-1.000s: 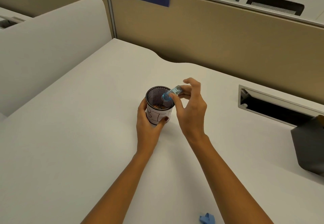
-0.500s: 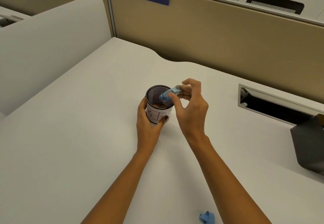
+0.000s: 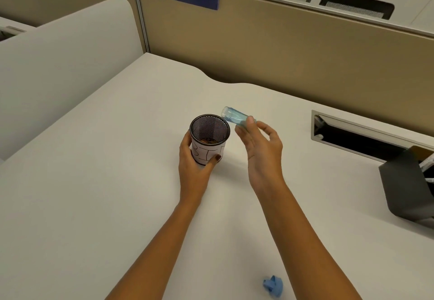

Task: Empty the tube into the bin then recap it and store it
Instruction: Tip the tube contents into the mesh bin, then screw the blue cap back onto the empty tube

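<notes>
A clear blue-tinted tube point(image 3: 234, 116) is pinched in my right hand point(image 3: 260, 144), lying nearly level with its open mouth pointing left, above and to the right of the bin. The bin point(image 3: 209, 142) is a small black mesh cup with a white paper label; brown bits lie at its bottom. My left hand point(image 3: 193, 165) wraps around the bin's near side and holds it on the desk. A small blue cap point(image 3: 272, 286) lies on the desk near the front edge, apart from both hands.
The white desk point(image 3: 94, 194) is bounded by beige partitions behind and a white divider at left. A cable slot point(image 3: 366, 135) is sunk in the desk at right. A dark grey holder point(image 3: 408, 189) with items stands at the far right edge.
My right hand has lifted the tube away from the bin's mouth, up and to the right, and turned it closer to level. My left hand still holds the bin.
</notes>
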The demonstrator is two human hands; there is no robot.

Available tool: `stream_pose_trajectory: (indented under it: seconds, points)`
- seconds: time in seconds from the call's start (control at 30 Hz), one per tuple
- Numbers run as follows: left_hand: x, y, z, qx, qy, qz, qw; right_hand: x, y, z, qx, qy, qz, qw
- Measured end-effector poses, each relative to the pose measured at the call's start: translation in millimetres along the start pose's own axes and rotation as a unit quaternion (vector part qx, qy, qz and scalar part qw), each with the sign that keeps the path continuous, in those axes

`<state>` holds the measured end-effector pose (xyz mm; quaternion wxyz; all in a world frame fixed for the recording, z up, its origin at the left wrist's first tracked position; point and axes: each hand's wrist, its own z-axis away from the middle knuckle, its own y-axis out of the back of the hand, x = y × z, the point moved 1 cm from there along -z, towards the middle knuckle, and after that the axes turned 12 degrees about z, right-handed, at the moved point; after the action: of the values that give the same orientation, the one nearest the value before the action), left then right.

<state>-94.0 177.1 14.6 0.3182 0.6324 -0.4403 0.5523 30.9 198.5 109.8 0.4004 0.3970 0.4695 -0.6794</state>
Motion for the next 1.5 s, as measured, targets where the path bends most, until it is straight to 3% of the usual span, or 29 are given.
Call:
stream_pose_trajectory:
  seconds: [0.17, 0.3, 0.47, 0.63, 0.83, 1.07, 1.23, 1.3, 1.37, 1.43, 1.5]
  points:
    - [-1, 1, 6, 0.012, 0.027, -0.021, 0.999, -9, 16, 12, -0.037, -0.093, -0.145, 0.984]
    - [4, 2, 23, 0.028, 0.05, -0.028, 0.998, -15, 28, 33, -0.034, -0.132, -0.171, 0.976]
    - [20, 4, 66, 0.022, 0.056, 0.037, 0.998, -17, 56, 66, -0.011, -0.129, -0.173, 0.976]
    - [42, 2, 113, -0.116, 0.049, -0.006, 0.992, -15, 90, 100, 0.023, -0.11, -0.16, 0.981]
    - [50, -6, 171, -0.324, 0.041, -0.084, 0.941, -4, 130, 143, 0.065, -0.087, -0.13, 0.986]
    - [42, -20, 210, -0.384, 0.073, -0.125, 0.912, 13, 170, 181, 0.121, -0.078, -0.084, 0.986]
    - [47, -26, 214, -0.336, 0.008, -0.148, 0.93, 24, 187, 202, 0.154, -0.085, -0.059, 0.983]
    - [54, -26, 213, -0.274, 0.045, -0.086, 0.957, 27, 189, 209, 0.167, -0.084, -0.044, 0.981]
    - [64, -26, 213, -0.2, 0.149, -0.007, 0.968, 28, 188, 216, 0.185, -0.075, -0.009, 0.98]
    - [69, -28, 211, -0.137, 0.29, 0.128, 0.939, 29, 186, 222, 0.208, -0.053, 0.065, 0.974]
    - [74, -31, 208, -0.083, 0.402, 0.302, 0.861, 30, 183, 228, 0.221, -0.02, 0.131, 0.966]
